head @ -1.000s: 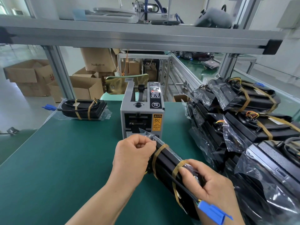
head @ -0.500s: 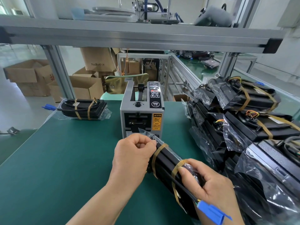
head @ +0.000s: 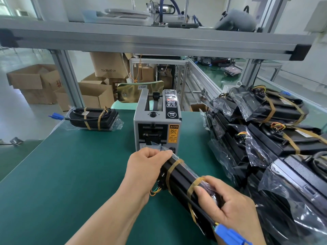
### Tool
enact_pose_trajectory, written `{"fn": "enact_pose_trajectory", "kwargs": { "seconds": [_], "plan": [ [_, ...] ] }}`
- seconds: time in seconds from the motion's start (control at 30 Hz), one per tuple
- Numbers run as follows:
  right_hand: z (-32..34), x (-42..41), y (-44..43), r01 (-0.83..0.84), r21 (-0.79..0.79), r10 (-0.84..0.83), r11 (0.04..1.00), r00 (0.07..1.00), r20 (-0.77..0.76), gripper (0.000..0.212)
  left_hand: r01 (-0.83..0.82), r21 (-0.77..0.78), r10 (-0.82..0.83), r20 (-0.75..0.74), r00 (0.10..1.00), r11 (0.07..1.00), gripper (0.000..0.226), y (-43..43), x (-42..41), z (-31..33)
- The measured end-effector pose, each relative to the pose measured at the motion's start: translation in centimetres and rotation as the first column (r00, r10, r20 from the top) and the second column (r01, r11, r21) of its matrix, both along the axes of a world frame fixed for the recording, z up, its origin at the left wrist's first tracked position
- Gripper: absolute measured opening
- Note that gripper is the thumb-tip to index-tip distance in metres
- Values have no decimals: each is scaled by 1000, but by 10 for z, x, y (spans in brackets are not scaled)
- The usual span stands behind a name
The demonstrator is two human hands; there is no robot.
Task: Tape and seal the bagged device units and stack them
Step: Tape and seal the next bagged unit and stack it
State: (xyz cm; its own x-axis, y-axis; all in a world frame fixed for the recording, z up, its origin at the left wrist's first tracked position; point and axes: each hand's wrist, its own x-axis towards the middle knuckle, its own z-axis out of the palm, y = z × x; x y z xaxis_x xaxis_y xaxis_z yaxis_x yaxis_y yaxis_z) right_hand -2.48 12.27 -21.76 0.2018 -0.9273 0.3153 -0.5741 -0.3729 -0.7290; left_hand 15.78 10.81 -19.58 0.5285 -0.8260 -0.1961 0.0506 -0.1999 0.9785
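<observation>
A black bagged device unit [head: 180, 177] with two brown tape bands stands on its edge on the green mat, just in front of the grey tape dispenser [head: 157, 124]. My left hand [head: 146, 167] grips its far end, fingers curled over the folded bag flap. My right hand [head: 228, 207] holds the near end beside the second tape band. A blue connector [head: 228, 234] on a cable hangs off the near end. One taped unit [head: 92, 117] lies at the far left of the mat.
A pile of bagged units [head: 276, 138] fills the right side of the bench. An aluminium frame shelf [head: 159, 41] crosses overhead. Cardboard boxes [head: 99, 92] stand on the floor behind the bench. Bare green mat [head: 62, 174] spreads to the left.
Both hands keep their grip on the unit. The unit and hands have barely shifted.
</observation>
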Motion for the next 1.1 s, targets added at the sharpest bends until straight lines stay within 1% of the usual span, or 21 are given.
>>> {"fn": "enact_pose_trajectory", "kwargs": {
  "seconds": [0.07,0.13,0.23,0.3,0.33,0.37,0.43,0.5,0.57,0.63,0.7,0.73,0.8,0.87,0.97,1.1],
  "plan": [
    [1,-1,0,-2,-6,2,1000,1000,-5,18,-5,-21,4,-63,998,1000,23,-1,1,-1],
    [4,-3,-3,-14,16,14,1000,1000,2,14,-7,-40,4,-64,998,999,26,-2,3,-4],
    [15,-9,-10,-69,133,71,989,997,-14,9,-11,-53,12,7,1000,999,31,-3,4,-10],
    [26,-13,-17,-141,241,161,960,985,-67,3,-23,-56,27,64,998,998,25,-5,2,-14],
    [32,-15,-21,-171,286,205,943,975,-91,11,-24,-62,29,87,996,998,20,-6,1,-15],
    [38,-16,-26,-194,302,234,933,967,-103,27,-20,-65,27,113,993,998,16,-7,0,-16],
    [48,-11,-38,-179,270,222,946,966,-135,56,-4,-58,14,179,984,998,13,-8,-1,-16],
    [55,4,-49,-147,198,193,969,951,-241,72,19,-57,-5,227,974,998,11,-7,-2,-16],
    [60,23,-57,-153,167,206,974,904,-376,80,49,-47,-36,246,969,998,14,-7,0,-17],
    [61,39,-67,-187,194,257,963,859,-443,72,76,-37,-68,190,979,996,17,-7,3,-17],
    [64,53,-77,-218,254,318,942,818,-479,64,104,-41,-100,86,991,994,15,-8,8,-15],
    [65,59,-82,-231,282,348,931,795,-497,63,117,-43,-116,36,993,992,17,-8,11,-14],
    [68,68,-89,-256,328,400,909,757,-517,59,133,-41,-135,-48,990,990,28,-7,14,-13],
    [69,73,-91,-269,362,431,892,746,-508,55,145,-17,-146,-79,986,989,37,-5,18,-15],
    [68,72,-89,-263,375,429,889,765,-480,50,121,4,-120,-66,991,993,36,-1,26,-21],
    [73,53,-82,-220,324,338,920,864,-374,47,-35,-23,31,-164,986,999,25,-10,45,-22]
  ]
}}
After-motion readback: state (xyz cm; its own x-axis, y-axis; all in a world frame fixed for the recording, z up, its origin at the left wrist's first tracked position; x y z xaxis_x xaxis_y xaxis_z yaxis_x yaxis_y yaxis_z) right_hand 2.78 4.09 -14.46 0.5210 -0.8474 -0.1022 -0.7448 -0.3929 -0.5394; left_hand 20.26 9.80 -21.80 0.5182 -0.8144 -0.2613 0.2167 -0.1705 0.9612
